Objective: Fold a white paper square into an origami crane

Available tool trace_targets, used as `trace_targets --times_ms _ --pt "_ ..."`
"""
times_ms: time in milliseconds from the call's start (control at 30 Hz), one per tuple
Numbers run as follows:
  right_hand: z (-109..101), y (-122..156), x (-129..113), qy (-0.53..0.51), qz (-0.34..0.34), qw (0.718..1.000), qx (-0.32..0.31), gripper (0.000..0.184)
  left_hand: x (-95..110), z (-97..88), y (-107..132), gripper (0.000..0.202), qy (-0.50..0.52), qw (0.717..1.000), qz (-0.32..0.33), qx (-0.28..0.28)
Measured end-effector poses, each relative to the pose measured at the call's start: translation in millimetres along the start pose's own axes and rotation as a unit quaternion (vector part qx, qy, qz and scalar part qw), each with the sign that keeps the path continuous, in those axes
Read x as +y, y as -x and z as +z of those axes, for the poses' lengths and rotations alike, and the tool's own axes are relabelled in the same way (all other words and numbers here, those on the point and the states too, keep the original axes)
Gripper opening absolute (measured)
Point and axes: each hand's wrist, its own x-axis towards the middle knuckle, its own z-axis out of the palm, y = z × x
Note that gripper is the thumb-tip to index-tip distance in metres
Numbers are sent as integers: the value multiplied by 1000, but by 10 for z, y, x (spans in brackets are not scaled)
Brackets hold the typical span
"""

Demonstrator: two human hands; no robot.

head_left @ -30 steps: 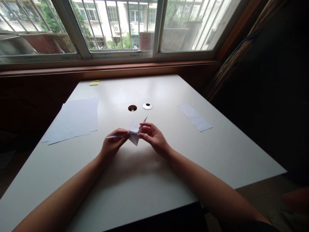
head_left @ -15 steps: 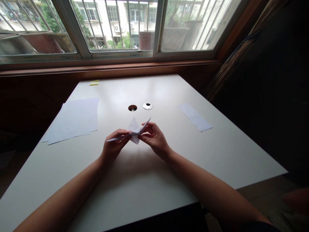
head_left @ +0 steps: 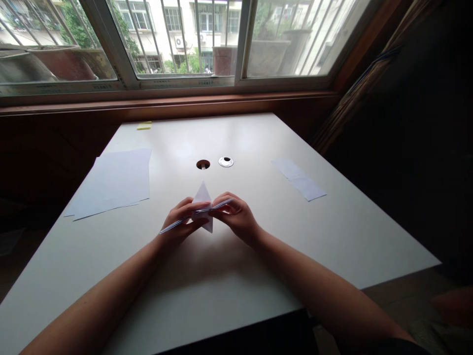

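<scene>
A folded white paper figure (head_left: 202,197) with pointed flaps is held just above the white table (head_left: 221,276), near its middle. My left hand (head_left: 181,222) pinches its left side, where a thin flap sticks out to the lower left. My right hand (head_left: 236,217) pinches the right side, fingers closed over a narrow flap. One triangular point stands up between my hands and another hangs down below them.
A stack of white sheets (head_left: 114,182) lies at the left of the table. A paper strip (head_left: 299,178) lies at the right. A cable hole (head_left: 203,164) and its round cap (head_left: 225,161) sit behind my hands. A yellow note (head_left: 144,126) lies at the far edge under the window.
Both hands have drawn slightly nearer to me and lower. The right flap, earlier pointing up and away, now lies flatter under my right fingers, and the left flap tilts further down.
</scene>
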Motion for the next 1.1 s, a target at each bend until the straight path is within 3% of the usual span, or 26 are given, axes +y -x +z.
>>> trace_targets --times_ms 200,367,533,800,1100 --pt "5 -4 -22 23 -19 1000 -7 16 62 -13 -13 20 -38 998 22 41" --pt "-14 3 -63 56 -40 998 4 12 21 -12 -4 17 -18 999 7 36" --pt "-8 1 -51 58 -42 997 10 9 -5 0 -23 10 -33 996 16 78" --pt "-10 -17 52 22 8 999 -23 17 -7 -19 -55 7 -67 993 71 62" --pt "-7 -19 6 82 -37 996 -9 15 36 -1 -35 10 -54 996 37 53"
